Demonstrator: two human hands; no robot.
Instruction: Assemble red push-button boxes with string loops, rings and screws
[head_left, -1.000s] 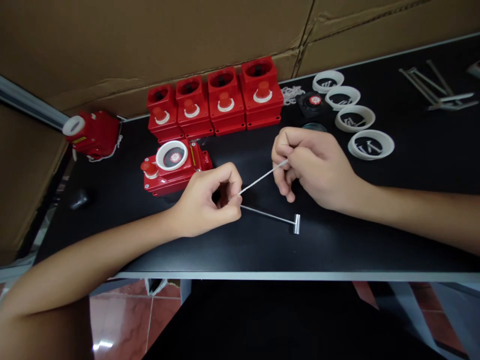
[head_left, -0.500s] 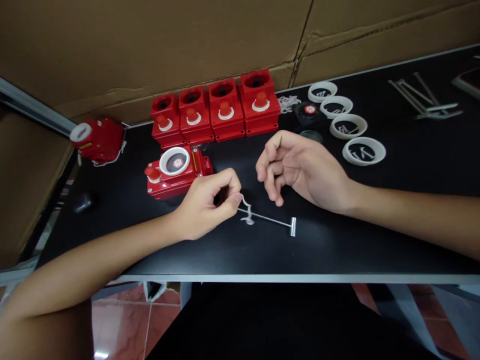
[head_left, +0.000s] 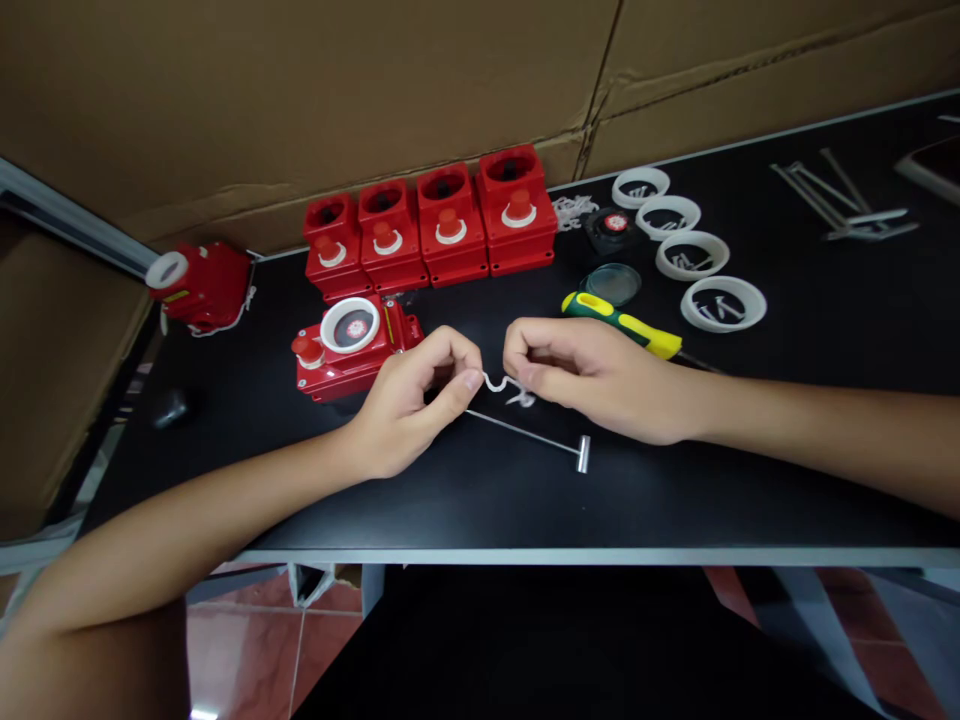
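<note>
A thin white string (head_left: pixel 495 385) runs between my two hands, sagging slightly, with a loose frayed end hanging by the right fingertips. My left hand (head_left: pixel 420 405) pinches one part of it between thumb and forefinger. My right hand (head_left: pixel 600 375) is closed in a pinch on the string near the frayed end. Below the hands is a small metal hammer (head_left: pixel 529 435) with a thin rod and a cylindrical head; its far end is hidden by my left hand. Just behind my left hand lies a red box (head_left: pixel 345 375) with a white ring and an orange-red knob.
Several red housings (head_left: pixel 450 255) stand along the cardboard wall. A green-and-yellow screwdriver (head_left: pixel 626 320) lies behind my right hand, near glass discs (head_left: pixel 615 285). White rings (head_left: pixel 724 305) with screws and metal rods (head_left: pixel 855 205) are at right. Another red unit (head_left: pixel 202 285) stands left.
My right hand has come left and down, its loosely curled fingers closing on the string. The string now stretches toward it, and the screwdriver has come into view. My left hand stays nearly still.
</note>
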